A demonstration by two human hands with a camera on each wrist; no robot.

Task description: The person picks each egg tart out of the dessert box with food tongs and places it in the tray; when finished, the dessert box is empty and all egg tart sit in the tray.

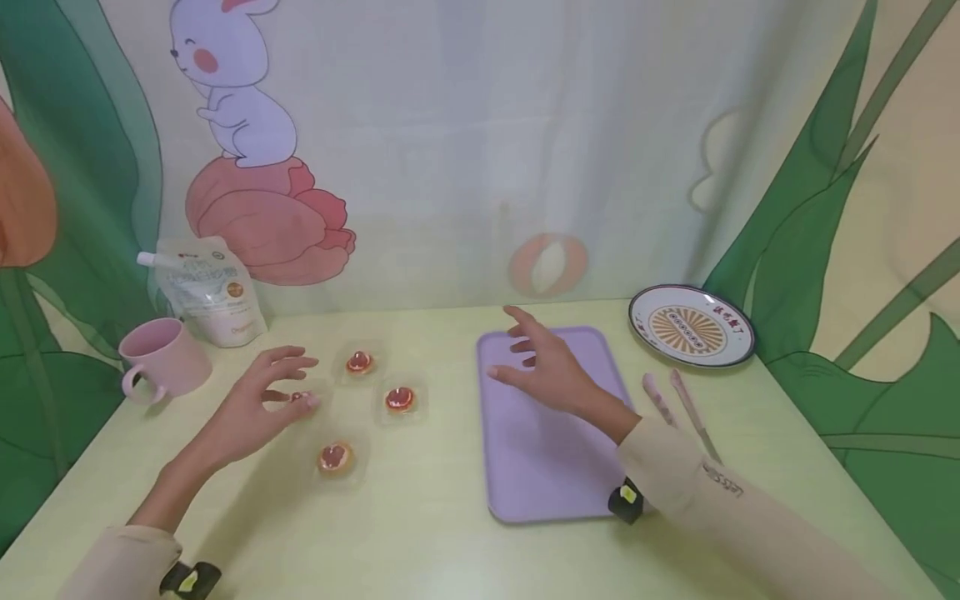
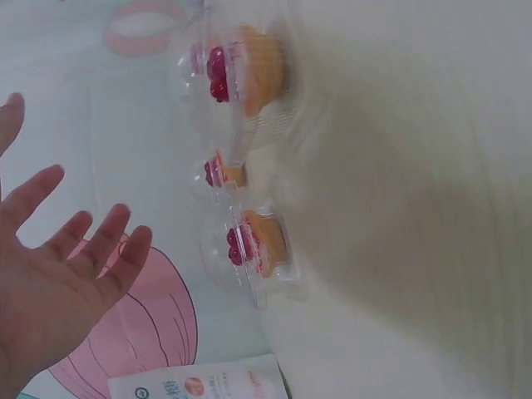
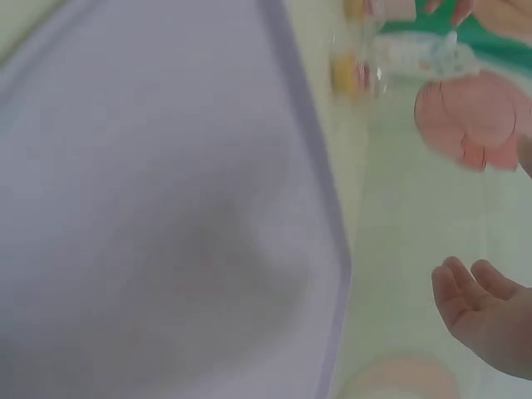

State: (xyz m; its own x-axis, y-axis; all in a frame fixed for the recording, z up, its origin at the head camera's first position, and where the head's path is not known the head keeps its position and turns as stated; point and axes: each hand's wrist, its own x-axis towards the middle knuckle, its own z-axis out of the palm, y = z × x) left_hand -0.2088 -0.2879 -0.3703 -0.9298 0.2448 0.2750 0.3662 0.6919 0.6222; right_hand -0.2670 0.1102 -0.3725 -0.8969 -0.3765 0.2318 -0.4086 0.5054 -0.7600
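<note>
My left hand (image 1: 258,408) hovers on the left side of the table with fingers spread and nothing in them. Close by stand several small fruit-topped cupcakes in clear plastic boxes: one cupcake (image 1: 334,457) nearer me, another cupcake (image 1: 400,400) to the right, and a cupcake (image 1: 360,362) farther back. Part of one more is hidden behind the left fingers. The left wrist view shows a cupcake (image 2: 264,71) with red berries under a domed lid. Above the purple tray (image 1: 540,475), my right hand (image 1: 547,367) is held with loosely bent fingers, holding nothing.
A pink mug (image 1: 168,357) and a white spouted pouch (image 1: 213,292) stand at the back left. The patterned plate (image 1: 690,327) lies at the back right, with a pink-handled knife (image 1: 693,412) and another pink-handled utensil (image 1: 657,398) before it. A printed curtain (image 1: 435,167) hangs behind the table.
</note>
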